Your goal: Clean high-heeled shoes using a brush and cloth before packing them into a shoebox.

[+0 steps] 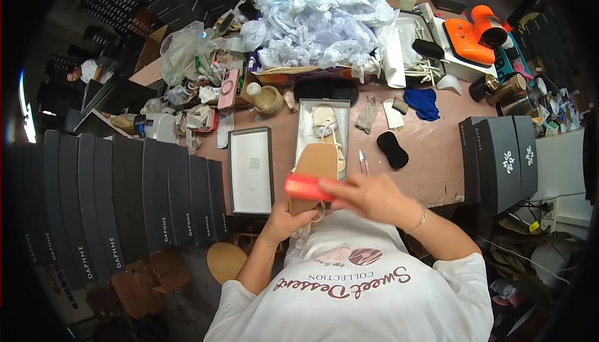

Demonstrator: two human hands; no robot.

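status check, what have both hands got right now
Left hand grips tan sandal, sole up. Right hand holds red brush against the sole. Open shoe box just beyond, second sandal inside.

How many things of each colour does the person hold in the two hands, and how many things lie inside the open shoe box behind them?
Red-pink flat tool, in the right hand: 1
Tan sandal, held sole up by the left hand: 1
Cream sandal, in the open shoe box: 1
Total: 3
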